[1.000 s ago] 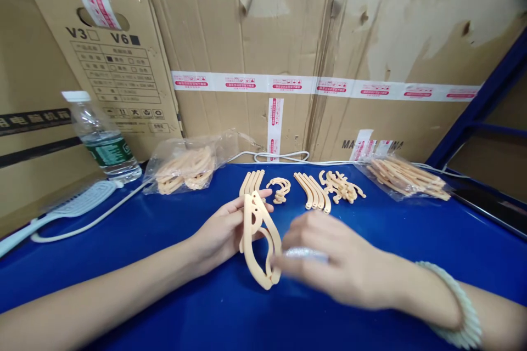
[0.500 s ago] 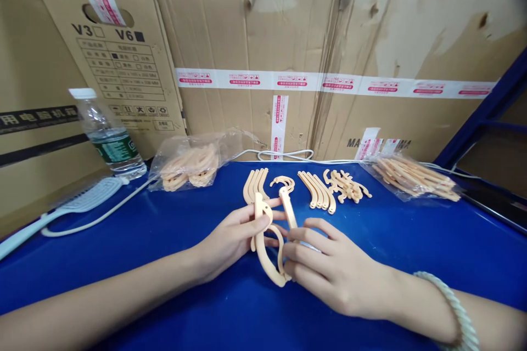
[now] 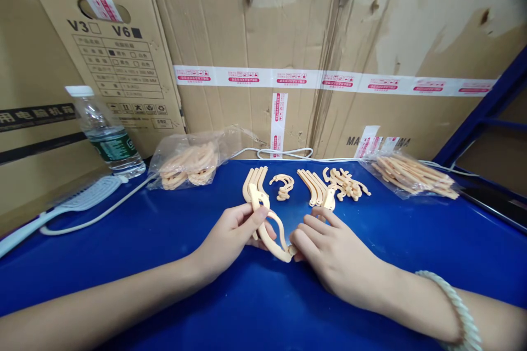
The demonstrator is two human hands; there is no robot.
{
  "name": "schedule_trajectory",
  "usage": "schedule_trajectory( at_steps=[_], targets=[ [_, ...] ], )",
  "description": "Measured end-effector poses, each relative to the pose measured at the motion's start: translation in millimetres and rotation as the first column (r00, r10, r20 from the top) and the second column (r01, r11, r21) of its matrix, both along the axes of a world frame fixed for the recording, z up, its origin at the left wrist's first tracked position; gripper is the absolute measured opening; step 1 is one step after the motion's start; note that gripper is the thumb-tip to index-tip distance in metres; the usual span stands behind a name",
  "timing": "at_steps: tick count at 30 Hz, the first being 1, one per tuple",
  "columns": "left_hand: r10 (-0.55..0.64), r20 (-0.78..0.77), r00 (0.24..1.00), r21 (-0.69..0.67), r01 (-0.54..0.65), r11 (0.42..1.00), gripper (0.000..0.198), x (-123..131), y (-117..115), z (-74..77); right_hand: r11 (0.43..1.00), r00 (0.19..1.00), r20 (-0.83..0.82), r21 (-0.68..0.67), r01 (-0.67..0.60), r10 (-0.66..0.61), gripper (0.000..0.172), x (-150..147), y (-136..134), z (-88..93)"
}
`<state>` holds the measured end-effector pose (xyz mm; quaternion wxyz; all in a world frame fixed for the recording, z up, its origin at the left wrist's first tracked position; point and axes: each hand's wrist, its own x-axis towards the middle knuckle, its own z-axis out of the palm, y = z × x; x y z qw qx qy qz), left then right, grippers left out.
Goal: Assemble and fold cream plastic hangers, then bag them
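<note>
Near the middle of the blue table (image 3: 230, 307), my left hand (image 3: 239, 230) grips curved, cream-coloured pieces (image 3: 274, 247) between thumb and fingers. They form a loop whose lower end reaches my right hand (image 3: 329, 247). My right hand is closed round that end, and a flat piece with small holes (image 3: 329, 197) sticks up past its fingers. Its fingers hide how the parts meet. Behind the hands lie a row of curved strips (image 3: 256, 175) on the left, small hooked pieces (image 3: 283, 184), another row of strips (image 3: 310, 186), and a heap of short pieces (image 3: 348, 184).
Plastic bags of similar pieces lie at the back left (image 3: 189, 164) and back right (image 3: 415, 175). A water bottle (image 3: 111, 142) and a pale hairbrush (image 3: 86, 194) are at the left. A white cable (image 3: 284, 153) runs before cardboard boxes (image 3: 247, 22).
My right hand has turned, and the flat piece in it now leans right, apart from my left hand's fingers. The loop's lower end has risen a little.
</note>
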<state>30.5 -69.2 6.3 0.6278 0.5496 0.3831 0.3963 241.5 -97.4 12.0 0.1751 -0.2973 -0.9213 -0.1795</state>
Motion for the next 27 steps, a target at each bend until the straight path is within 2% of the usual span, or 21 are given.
schedule_trajectory(
  at_steps=[6, 11, 15, 17, 20, 23, 27],
  targets=[
    [0.046, 0.03, 0.999, -0.067, -0.044, 0.997, 0.042, 2, 0, 1.6, 0.999, 0.998, -0.028, -0.002, -0.048, 0.048, 0.038, 1, 1, 1.1],
    [0.11, 0.04, 0.993, -0.118, -0.104, 0.988, 0.04, 1, 1, 6.0, 0.983, 0.99, -0.04, 0.133, -0.128, 0.135, 0.035, 2, -3, 10.0],
    [0.104, 0.055, 0.993, -0.112, -0.097, 0.989, 0.039, 0, 1, 7.4, 0.99, 0.962, -0.237, 0.04, -0.132, 0.138, 0.013, 17, 10, 17.3],
    [0.105, 0.063, 0.992, -0.114, -0.097, 0.989, 0.039, 0, 1, 7.4, 0.995, 0.953, -0.286, 0.029, -0.098, 0.102, 0.017, 26, 22, 18.5],
    [0.127, 0.092, 0.988, -0.128, -0.115, 0.985, 0.039, 0, 2, 7.0, 0.999, 0.978, -0.204, 0.03, -0.036, 0.041, 0.026, 39, 39, 16.8],
    [0.111, 0.102, 0.989, -0.114, -0.099, 0.988, 0.034, 1, 3, 6.8, 0.999, 0.99, -0.142, -0.028, -0.018, 0.014, 0.033, 44, 50, 12.5],
    [0.035, 0.092, 0.995, -0.065, -0.03, 0.997, 0.024, -1, 2, 7.6, 0.991, 0.99, -0.138, -0.126, -0.039, 0.022, 0.03, 41, 57, 5.9]
  ],
)
